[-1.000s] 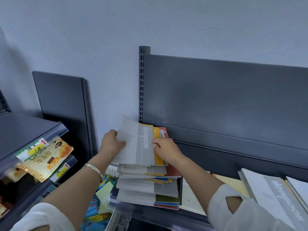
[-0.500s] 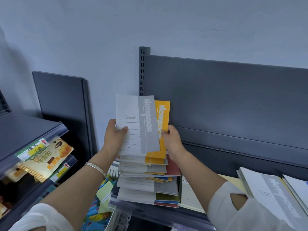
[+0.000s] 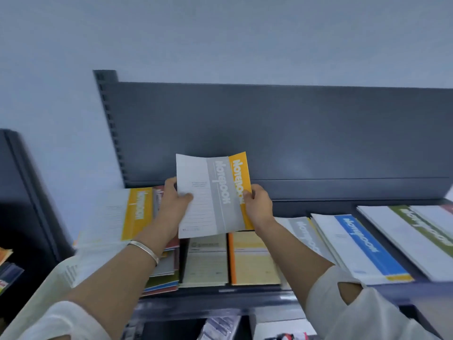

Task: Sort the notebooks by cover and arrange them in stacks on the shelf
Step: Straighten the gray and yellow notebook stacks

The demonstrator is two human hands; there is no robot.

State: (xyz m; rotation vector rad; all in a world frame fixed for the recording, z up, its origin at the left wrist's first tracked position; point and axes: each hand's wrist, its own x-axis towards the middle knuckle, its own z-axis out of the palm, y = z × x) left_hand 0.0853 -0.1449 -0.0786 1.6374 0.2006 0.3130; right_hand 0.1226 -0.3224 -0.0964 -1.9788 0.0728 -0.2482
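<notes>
Dark shelf [image 3: 269,294] under notebook stacks [image 3: 367,249]

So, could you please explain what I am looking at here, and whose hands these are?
No machine here: a person wears a camera on the head, aimed forward and down, so both arms are their own. The left hand and right hand hold up two notebooks together, a grey notebook in front, an orange notebook behind. Below, on the dark shelf, lie a mixed pile at left, two pale notebooks in the middle, and a blue-covered stack and green-covered stack at right.
</notes>
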